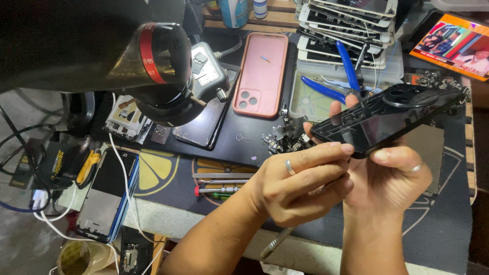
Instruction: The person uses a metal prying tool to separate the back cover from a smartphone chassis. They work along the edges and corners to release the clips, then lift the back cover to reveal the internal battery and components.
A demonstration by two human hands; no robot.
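Observation:
My right hand [388, 179] holds a black phone back housing [387, 119] from below, thumb on its near edge, fingertips showing behind its far edge. The housing tilts up to the right, with a round camera bump [406, 95] at its far end. My left hand [295, 183] comes in from the lower left. Its index finger presses along the housing's near left edge, and its other fingers curl around a thin metal tool [277, 242] that sticks out below the palm. Both hands wear a ring.
A microscope head [158, 66] hangs at upper left. On the dark mat lie a pink phone case [261, 74], loose screws [277, 140], screwdrivers [219, 189], blue pliers [338, 76], a stack of phone frames [346, 28] and a blue-edged phone [107, 196]. A lit screen [456, 43] sits upper right.

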